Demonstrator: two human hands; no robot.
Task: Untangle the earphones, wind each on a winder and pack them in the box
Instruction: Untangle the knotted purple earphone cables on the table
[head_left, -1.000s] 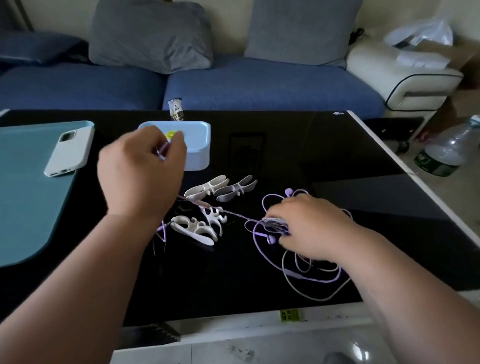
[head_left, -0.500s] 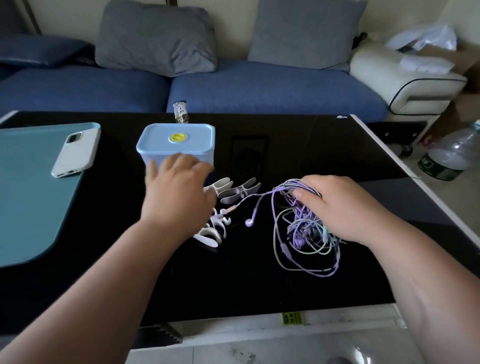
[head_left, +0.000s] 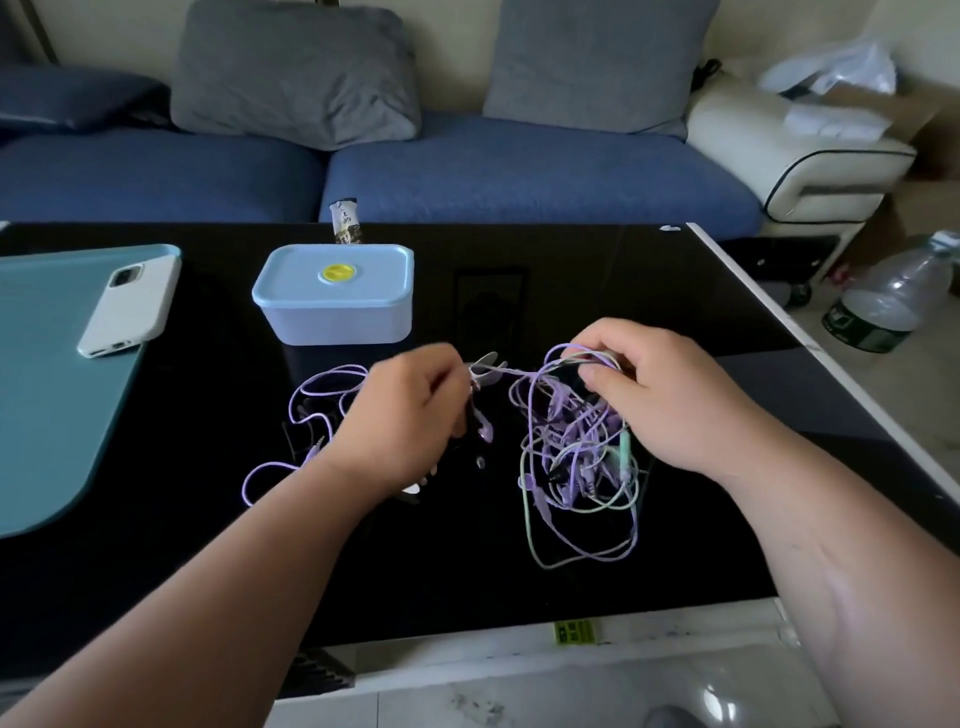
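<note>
Your left hand (head_left: 410, 415) has come away from the box (head_left: 335, 312) toward you and now pinches a purple cord, an earbud (head_left: 485, 430) dangling beside its fingers. Your right hand (head_left: 660, 400) has lifted the top of the earphone tangle (head_left: 571, 462), its fingers curled round the strands, so the bundle hangs nearer you than the box and to its right. A freed purple loop (head_left: 332, 371) now lies on the surface (head_left: 571, 270) just in front of the box. Your left hand hides most of the winders; only one white winder (head_left: 488, 361) peeks out between your hands. Left of the box a phone (head_left: 130, 301) rests on a teal mat (head_left: 47, 395); a small packet (head_left: 347, 221) stands behind the box.
</note>
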